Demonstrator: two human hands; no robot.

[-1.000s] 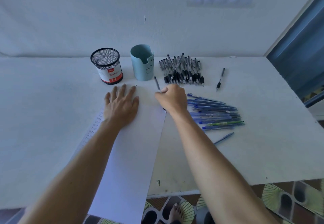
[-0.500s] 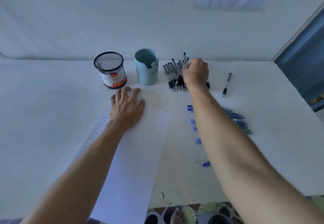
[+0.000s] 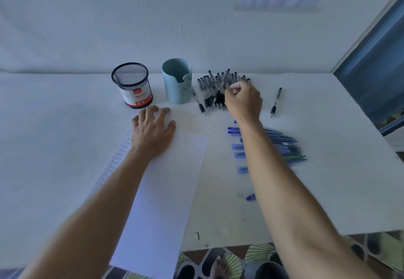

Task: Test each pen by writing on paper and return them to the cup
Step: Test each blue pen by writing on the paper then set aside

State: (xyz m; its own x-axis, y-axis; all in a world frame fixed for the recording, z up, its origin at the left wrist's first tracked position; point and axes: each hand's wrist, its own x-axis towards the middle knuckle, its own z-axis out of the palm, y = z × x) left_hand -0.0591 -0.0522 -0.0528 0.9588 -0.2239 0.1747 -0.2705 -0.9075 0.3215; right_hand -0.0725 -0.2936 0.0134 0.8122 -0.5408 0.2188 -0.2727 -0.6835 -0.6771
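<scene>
1. The black pens [image 3: 209, 88] lie in a heap on the table [image 3: 54, 147], just right of the pale teal cup [image 3: 177, 82], with one pen slanted across the top of the heap.
2. The right hand [image 3: 242, 101] is over the right side of that heap with its fingers curled in. It may be pinching a pen, but the blur makes it impossible to tell.
3. The left hand [image 3: 153, 132] lies flat, fingers spread and straight, pressing the top edge of the white paper [image 3: 166, 191].
4. A second sheet [image 3: 119, 158] peeks out at the left of the paper, with a column of handwritten "test" words.
5. The black mesh cup [image 3: 132, 85] stands just left of the teal cup.
6. A lone black pen [image 3: 276, 101] lies apart to the right of the heap.
7. The blue pens [image 3: 282, 145] lie in a row nearer the person, partly hidden under the right forearm, and a stray blue pen [image 3: 251, 197] shows nearer still.
</scene>
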